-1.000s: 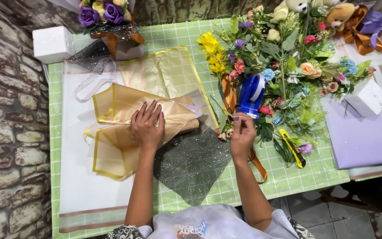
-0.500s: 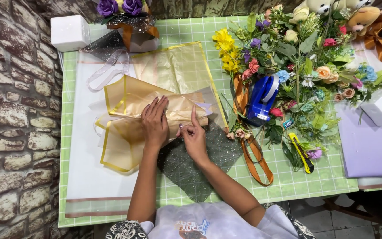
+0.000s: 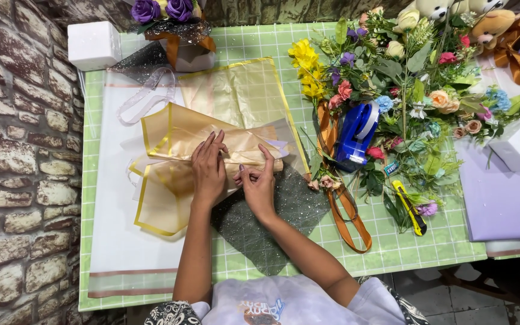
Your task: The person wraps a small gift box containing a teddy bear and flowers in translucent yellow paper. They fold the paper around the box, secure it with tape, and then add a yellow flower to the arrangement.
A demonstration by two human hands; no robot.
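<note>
Both my hands press on the gold wrapping paper (image 3: pixel 179 174): left hand (image 3: pixel 209 170) flat, right hand (image 3: pixel 259 183) pinching its gathered middle, left of the blue tape dispenser (image 3: pixel 356 133). Taping needs that pinch kept firm.

A single head-worn camera looks almost straight down from above the person, fairly near, taking in the green-checked bench (image 3: pixel 428 241) and a brick wall (image 3: pixel 19 180) at left.

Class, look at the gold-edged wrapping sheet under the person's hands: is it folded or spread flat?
Folded. The gold-edged wrapping sheet is gathered into creased, overlapping layers under the left hand and right hand.
</note>
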